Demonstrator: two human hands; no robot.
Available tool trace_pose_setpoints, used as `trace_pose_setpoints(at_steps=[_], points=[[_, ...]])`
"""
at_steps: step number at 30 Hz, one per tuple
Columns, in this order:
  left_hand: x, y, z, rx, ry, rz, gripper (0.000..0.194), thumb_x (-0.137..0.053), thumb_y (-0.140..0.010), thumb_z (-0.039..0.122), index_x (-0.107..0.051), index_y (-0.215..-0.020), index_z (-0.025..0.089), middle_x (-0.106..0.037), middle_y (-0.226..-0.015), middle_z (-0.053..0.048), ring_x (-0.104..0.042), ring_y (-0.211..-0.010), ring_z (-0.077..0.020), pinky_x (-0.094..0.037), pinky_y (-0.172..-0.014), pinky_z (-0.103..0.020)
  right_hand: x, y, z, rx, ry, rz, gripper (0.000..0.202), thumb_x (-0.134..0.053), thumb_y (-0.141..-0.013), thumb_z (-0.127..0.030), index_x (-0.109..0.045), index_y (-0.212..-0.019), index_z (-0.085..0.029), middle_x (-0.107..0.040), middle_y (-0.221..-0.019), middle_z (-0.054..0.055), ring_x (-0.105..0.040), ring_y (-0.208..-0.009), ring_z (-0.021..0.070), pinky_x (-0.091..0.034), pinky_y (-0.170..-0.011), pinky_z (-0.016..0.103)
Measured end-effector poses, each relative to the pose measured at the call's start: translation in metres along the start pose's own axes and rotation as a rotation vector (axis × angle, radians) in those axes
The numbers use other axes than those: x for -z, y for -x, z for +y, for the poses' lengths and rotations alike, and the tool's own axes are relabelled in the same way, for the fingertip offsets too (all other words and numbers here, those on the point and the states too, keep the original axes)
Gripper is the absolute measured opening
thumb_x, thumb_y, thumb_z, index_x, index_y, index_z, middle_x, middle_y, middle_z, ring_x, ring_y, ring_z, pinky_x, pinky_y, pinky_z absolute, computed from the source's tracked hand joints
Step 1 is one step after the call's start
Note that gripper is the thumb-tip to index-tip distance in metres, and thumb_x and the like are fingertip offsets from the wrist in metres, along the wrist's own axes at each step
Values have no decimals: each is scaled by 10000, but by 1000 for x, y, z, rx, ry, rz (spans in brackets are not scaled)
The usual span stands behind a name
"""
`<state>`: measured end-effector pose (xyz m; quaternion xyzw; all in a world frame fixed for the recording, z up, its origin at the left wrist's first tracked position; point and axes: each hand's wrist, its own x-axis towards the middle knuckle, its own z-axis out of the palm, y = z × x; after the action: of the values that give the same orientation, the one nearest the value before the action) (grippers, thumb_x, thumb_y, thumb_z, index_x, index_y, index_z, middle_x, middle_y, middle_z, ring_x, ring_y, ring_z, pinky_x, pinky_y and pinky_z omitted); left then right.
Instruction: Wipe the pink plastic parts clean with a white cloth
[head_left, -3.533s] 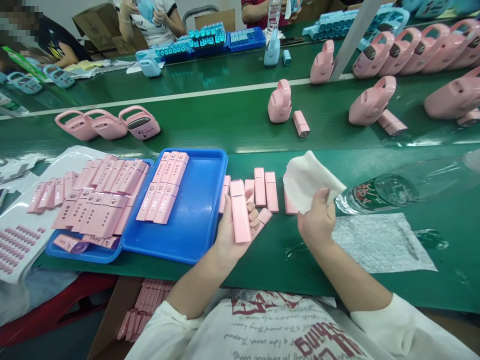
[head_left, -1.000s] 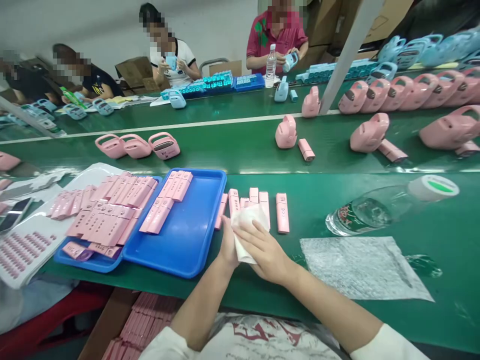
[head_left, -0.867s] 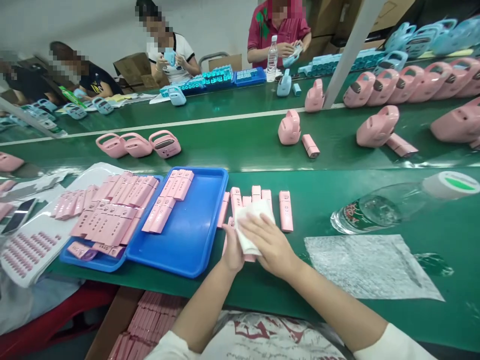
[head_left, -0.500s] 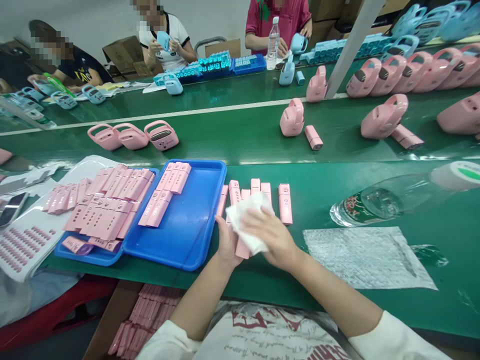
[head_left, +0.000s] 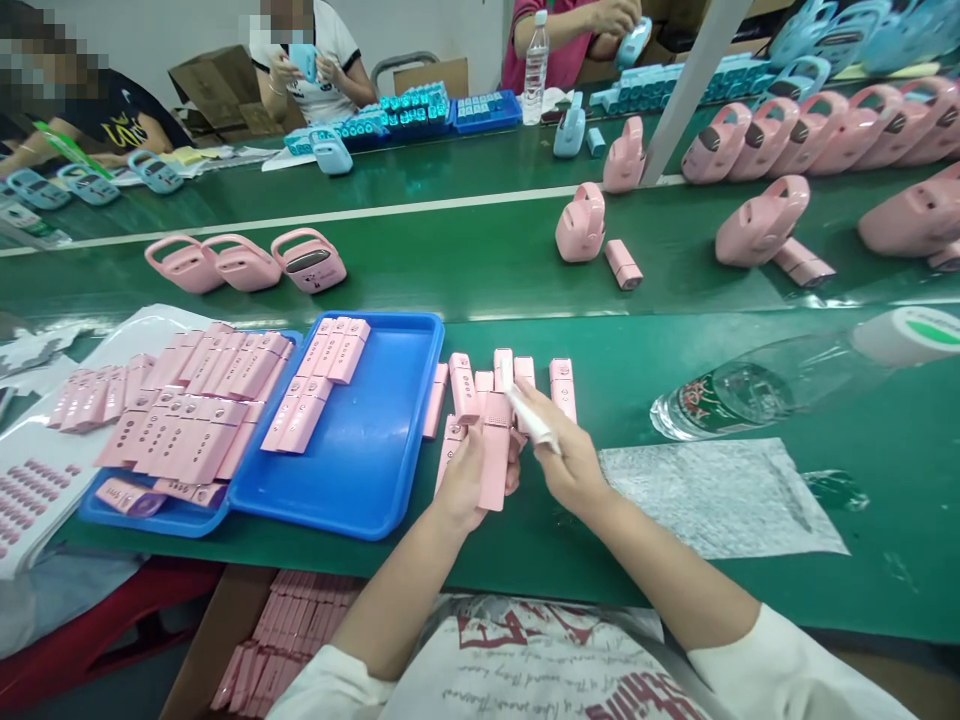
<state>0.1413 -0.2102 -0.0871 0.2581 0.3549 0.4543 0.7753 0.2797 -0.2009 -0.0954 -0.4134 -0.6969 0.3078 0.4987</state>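
My left hand (head_left: 466, 478) grips a pink rectangular device (head_left: 494, 460), its plain face with a small dotted patch turned up. Just right of it, my right hand (head_left: 568, 455) is closed on a folded white cloth (head_left: 534, 418), which stands edge-on and apart from most of the device's face. Several similar pink devices lie on the green table beyond my hands, among them one at the right (head_left: 562, 388) and one at the left (head_left: 435, 402). Left of my hands is a blue tray (head_left: 367, 450) with several pink devices in its upper left part.
A second blue tray (head_left: 97, 508) is heaped with pink devices. To the right, a tilted clear bottle (head_left: 750, 390) hangs over the table near a white sheet (head_left: 720, 500). Pink handled cases (head_left: 309, 262) stand on the bench beyond. Co-workers sit across it, one handling a blue case (head_left: 634, 44).
The cloth has come off the device's face and moved right with my right hand, now folded. The device's face is uncovered. The view has shifted slightly.
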Motion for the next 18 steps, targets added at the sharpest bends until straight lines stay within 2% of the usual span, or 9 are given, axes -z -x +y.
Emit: trace_pose_setpoints(at_steps=[2, 4, 6, 8, 9, 11, 14, 16, 18], points=[[-1, 3, -2, -46, -15, 46, 683, -670, -646, 683, -594, -1091, 171, -569, -652, 8, -493, -461, -97, -358, -410, -206, -3, 1, 1, 241, 101, -102, 436, -351, -946, -299, -506, -1335, -178, -460, -1420, 112, -299, -1399, 245, -352, -1106, 469], [-2, 5, -2, -45, 33, 91, 682, -631, -680, 693, -595, -1119, 172, -628, -763, -34, -562, -568, -125, -424, -484, -226, -6, 2, 2, 409, 152, -189, 413, -362, -941, -264, -528, -1308, -174, -531, -1358, 100, -237, -1422, 224, -302, -1133, 480], [-1, 6, -1, -8, 113, 83, 747, -547, -686, 762, -607, -1128, 162, -649, -874, -73, -594, -647, -143, -451, -523, -238, -7, 3, 2, 522, 154, -257, 387, -364, -944, -270, -560, -1265, -180, -608, -1269, 80, -279, -1407, 211, -254, -1155, 476], [1, 6, 0, 40, 158, 3, 757, -564, -637, 788, -633, -1059, 163, -633, -793, -53, -560, -561, -122, -415, -449, -221, -6, 2, 2, 526, 116, -247, 380, -353, -950, -297, -585, -1230, -187, -620, -1252, 75, -346, -1377, 212, -237, -1160, 468], [3, 6, 0, 57, 160, -45, 704, -628, -614, 753, -643, -1005, 168, -604, -719, -25, -518, -496, -100, -380, -406, -205, -5, 1, 3, 452, 79, -210, 390, -352, -950, -328, -592, -1223, -185, -610, -1264, 83, -371, -1362, 222, -259, -1150, 463], [6, 4, -1, 52, 152, -109, 567, -756, -581, 629, -648, -889, 165, -549, -657, 6, -467, -455, -70, -337, -365, -175, -4, -3, 6, 139, -44, -74, 444, -352, -945, -422, -592, -1227, -176, -609, -1257, 109, -464, -1292, 249, -368, -1084, 447], [6, 2, -1, 8, 179, -101, 502, -793, -603, 538, -666, -900, 153, -562, -759, -18, -543, -618, -87, -418, -455, -155, -3, -9, 10, -394, -333, 229, 553, -367, -905, -571, -573, -1233, -176, -679, -1060, 110, -632, -1035, 238, -523, -870, 380], [4, 2, 0, -19, 189, -83, 577, -777, -618, 556, -669, -1015, 153, -556, -753, -13, -552, -661, -90, -451, -515, -154, -3, -10, 11, -538, -477, 348, 603, -406, -868, -626, -552, -1245, -178, -686, -914, 81, -656, -880, 205, -544, -744, 322], [2, 2, 1, -18, 146, -63, 632, -747, -627, 598, -664, -1046, 133, -550, -683, -2, -539, -588, -84, -449, -496, -162, -4, -8, 9, -558, -499, 301, 632, -426, -853, -643, -540, -1262, -175, -664, -786, 53, -638, -730, 178, -530, -629, 286]])
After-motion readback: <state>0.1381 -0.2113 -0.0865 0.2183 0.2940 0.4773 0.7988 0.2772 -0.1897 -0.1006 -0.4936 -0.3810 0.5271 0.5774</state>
